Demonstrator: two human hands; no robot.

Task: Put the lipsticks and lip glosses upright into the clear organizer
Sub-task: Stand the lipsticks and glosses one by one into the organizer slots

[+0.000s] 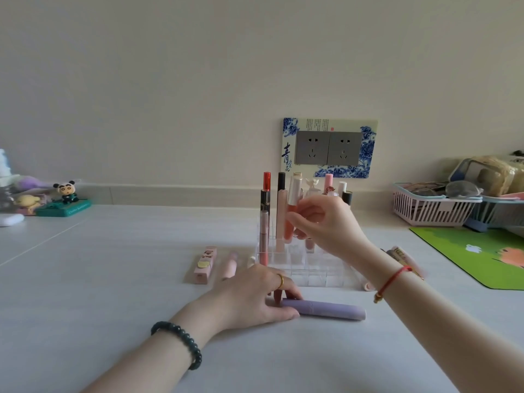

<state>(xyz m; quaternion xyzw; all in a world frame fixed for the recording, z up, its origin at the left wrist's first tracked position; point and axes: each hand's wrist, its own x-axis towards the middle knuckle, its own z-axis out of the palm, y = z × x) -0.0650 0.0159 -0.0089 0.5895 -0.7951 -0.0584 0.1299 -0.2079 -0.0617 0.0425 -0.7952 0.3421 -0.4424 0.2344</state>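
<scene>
While the right hand (pixel 326 222) pinches a coral lip gloss tube with a white cap (pixel 289 222) upright at the back rows of the clear acrylic divided organizer (pixel 312 276), which stands toward the white worktop's (pixel 113 279) back edge, the left hand (pixel 255 296) curls thumb and fingers around the left end of a lilac cylindrical tube (pixel 331 309) lying flat just in front of the organizer. Whether the gloss sits in a compartment cannot be told. A pink lipstick box (pixel 204 265) lies left of the organizer.

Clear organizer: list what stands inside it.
Upright tubes fill the organizer's back rows: a red-capped lipstick, a black-capped tube, pink ones. The right hand, pinching a peach gloss, hides others' lower parts.
</scene>
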